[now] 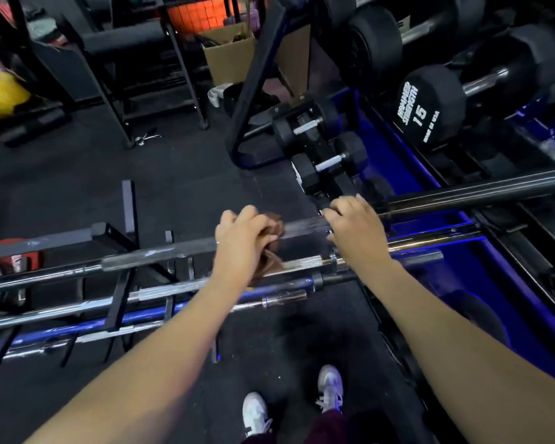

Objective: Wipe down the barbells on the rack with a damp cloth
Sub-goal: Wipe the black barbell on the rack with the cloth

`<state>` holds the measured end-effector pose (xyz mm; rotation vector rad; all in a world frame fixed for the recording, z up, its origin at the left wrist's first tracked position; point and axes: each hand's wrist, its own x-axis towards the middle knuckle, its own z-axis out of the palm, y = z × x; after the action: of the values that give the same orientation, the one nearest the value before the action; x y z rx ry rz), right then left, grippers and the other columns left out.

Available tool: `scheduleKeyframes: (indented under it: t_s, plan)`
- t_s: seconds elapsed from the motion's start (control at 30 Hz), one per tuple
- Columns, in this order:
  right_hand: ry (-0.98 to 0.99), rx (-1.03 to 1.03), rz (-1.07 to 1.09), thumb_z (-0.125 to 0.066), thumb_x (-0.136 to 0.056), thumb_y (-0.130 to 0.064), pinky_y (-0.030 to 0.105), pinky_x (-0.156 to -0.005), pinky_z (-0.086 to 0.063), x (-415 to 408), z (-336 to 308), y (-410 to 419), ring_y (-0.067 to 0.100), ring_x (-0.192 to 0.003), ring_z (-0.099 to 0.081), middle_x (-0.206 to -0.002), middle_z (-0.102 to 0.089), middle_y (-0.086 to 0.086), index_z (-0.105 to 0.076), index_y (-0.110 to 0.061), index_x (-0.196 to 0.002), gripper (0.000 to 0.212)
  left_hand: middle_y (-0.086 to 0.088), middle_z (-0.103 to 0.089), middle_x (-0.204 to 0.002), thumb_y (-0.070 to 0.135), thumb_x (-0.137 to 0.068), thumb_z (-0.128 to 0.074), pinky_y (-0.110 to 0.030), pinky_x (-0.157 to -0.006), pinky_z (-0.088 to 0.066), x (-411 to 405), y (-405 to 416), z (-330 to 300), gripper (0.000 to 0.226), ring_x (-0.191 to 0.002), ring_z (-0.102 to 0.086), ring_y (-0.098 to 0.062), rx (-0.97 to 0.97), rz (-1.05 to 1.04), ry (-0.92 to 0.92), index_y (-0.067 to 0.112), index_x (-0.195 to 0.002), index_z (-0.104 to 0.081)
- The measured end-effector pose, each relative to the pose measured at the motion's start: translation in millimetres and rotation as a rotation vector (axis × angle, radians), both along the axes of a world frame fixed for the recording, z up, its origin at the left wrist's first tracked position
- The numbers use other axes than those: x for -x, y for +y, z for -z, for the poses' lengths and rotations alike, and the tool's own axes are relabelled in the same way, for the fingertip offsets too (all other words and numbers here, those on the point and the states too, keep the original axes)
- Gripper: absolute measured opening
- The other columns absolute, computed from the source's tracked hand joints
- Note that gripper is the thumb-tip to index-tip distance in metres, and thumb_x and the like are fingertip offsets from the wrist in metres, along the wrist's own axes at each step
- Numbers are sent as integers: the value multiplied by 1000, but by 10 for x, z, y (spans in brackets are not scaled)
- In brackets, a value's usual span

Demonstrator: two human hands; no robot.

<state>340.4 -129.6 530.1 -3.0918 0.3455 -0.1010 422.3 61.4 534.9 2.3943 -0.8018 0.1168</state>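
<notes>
head view, left hand [241, 241] clutching brown cloth [271, 248] on barbell [161, 254], right hand [356, 225] curled round its sleeve [305, 226]

Black rack [116, 232] carries several barbells [161, 256] lying lengthwise; rack stands on floor [180, 174].

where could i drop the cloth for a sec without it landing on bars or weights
Bare floor lies between the barbell rack and the black triangular frame. Another bare patch lies just ahead of the shoes. It is crowded to the right, with dumbbells and blue racking, and in the barbell rack itself. The left hand holds the cloth.
</notes>
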Motion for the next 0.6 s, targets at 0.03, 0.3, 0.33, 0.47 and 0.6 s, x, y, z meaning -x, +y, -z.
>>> scheduleKeyframes:
  t_s: [0.03,0.3,0.33,0.47,0.6]
  plan:
    - [-17,-5,-2,-87,-56,-9,34,-77,-50,-10,-14,53,30,-88,-60,-90,-64,9,-67,-7,-87,37,-7,-58,-83,13,-76,-73,-10,-76,-41,-25,199,-26,12,-78,-27,-11,17,-55,-20,14,-88,-74]
    - [67,-1,77,-58,-91,-11,26,-60,-35,-66,-107,253,22,-108,-45,-115,-52,1,-57,-14,-116,25,4,-53,-93,20,-82,-69,-30,-76,-37,56,47,-51,12,-89,-36,-18,-53,-117,79,30,-90,-71]
    - [70,9,74,-58,-91,-11,26,-61,-35,-82,-94,289,23,-109,-45,-116,-52,2,-57,-14,-116,26,4,-53,-97,21,-83,-66,-31,-79,-40,107,-90,-40,12,-91,-36,-18,-56,-77,123,31,-91,-68]
    - [52,-1,94,-62,-88,-8,27,-59,-38,-67,-105,258,23,-106,-47,-113,-54,1,-60,-15,-114,27,-3,-56,-100,15,-84,-65,-20,-81,-39,45,33,-39,13,-90,-37,-11,4,-44,157,25,-92,-70]
    - [63,-13,117,-60,-88,-5,27,-58,-37,-62,-61,253,21,-105,-46,-113,-54,0,-60,-15,-114,28,-8,-55,-83,1,-75,-75,-5,-73,-34,-85,629,-115,13,-80,-35,-11,49,-215,29,8,-87,-74]
